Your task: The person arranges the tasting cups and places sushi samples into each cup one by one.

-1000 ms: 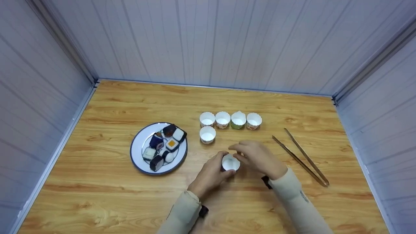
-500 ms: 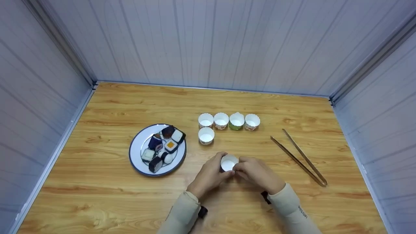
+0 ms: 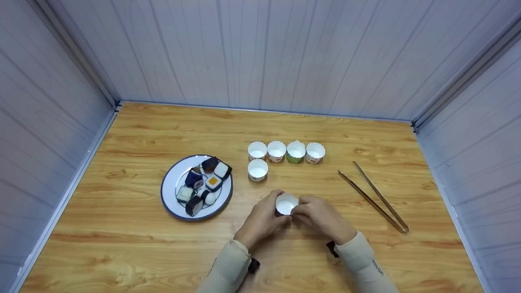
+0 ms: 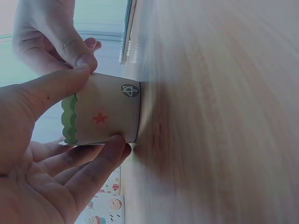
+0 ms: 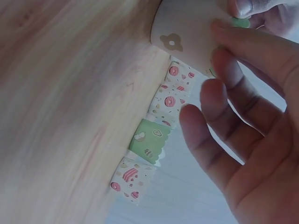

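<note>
Between the two hands is a paper baking cup (image 3: 287, 204), white inside. The left wrist view shows the same cup (image 4: 107, 109) with a scalloped green rim, a red star and a dark round mark, its base at the table. My left hand (image 3: 262, 217) grips the cup from the left, thumb on one side and fingers on the other. From the right, my right hand (image 3: 323, 217) pinches the rim. In the right wrist view the thumb and index finger of the right hand (image 5: 252, 112) meet at the cup's edge, while the other fingers stand off it.
A row of several paper cups (image 3: 276, 151) stands farther back, with one more cup (image 3: 258, 170) before its left end. At left lies a blue-rimmed plate (image 3: 171, 195) bearing sushi-like pieces (image 3: 213, 182). Metal tongs (image 3: 382, 205) lie at right. Panel walls (image 3: 260, 57) border the table.
My right hand has come down and inward from above the cup's right side and now pinches its rim. The left hand keeps its grip. Little has moved in the last half second.
</note>
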Available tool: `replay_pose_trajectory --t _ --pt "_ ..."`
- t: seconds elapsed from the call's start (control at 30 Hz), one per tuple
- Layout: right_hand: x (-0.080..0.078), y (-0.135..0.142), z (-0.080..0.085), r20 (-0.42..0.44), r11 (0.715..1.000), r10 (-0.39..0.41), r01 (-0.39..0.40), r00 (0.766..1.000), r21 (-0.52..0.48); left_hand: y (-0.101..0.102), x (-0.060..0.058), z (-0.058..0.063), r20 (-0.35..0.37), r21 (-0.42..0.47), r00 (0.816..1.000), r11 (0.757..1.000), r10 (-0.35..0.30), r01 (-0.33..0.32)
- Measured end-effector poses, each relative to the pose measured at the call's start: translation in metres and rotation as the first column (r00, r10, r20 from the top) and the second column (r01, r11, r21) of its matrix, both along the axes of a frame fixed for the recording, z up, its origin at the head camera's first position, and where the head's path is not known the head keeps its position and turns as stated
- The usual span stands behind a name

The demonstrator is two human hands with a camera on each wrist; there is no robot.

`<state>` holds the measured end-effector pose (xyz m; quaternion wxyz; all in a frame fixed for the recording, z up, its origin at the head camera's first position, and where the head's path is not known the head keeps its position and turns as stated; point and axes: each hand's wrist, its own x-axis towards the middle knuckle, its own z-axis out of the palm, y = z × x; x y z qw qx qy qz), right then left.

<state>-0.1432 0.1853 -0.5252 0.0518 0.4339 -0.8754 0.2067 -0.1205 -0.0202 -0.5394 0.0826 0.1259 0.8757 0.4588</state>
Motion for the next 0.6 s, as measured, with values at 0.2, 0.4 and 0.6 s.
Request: replay_pose_trajectory --t 0.2,0.4,0.6 --pt "0.001 0.0 -0.002 -0.031 1.0 -0.004 0.004 1.0 -0.011 0.001 0.0 0.001 0.014 -0.007 1.0 1.0 0.015 -0.015" --pt "0.004 0.001 0.002 -0.052 1.0 -0.004 0.004 0.999 0.006 -0.001 0.0 0.001 0.005 0.002 1.0 1.0 0.006 -0.006" --pt "0.006 0.005 0.013 -0.115 0.996 0.033 -0.042 0.993 -0.073 -0.001 0.0 0.0 -0.017 0.014 1.0 1.0 -0.002 0.003"
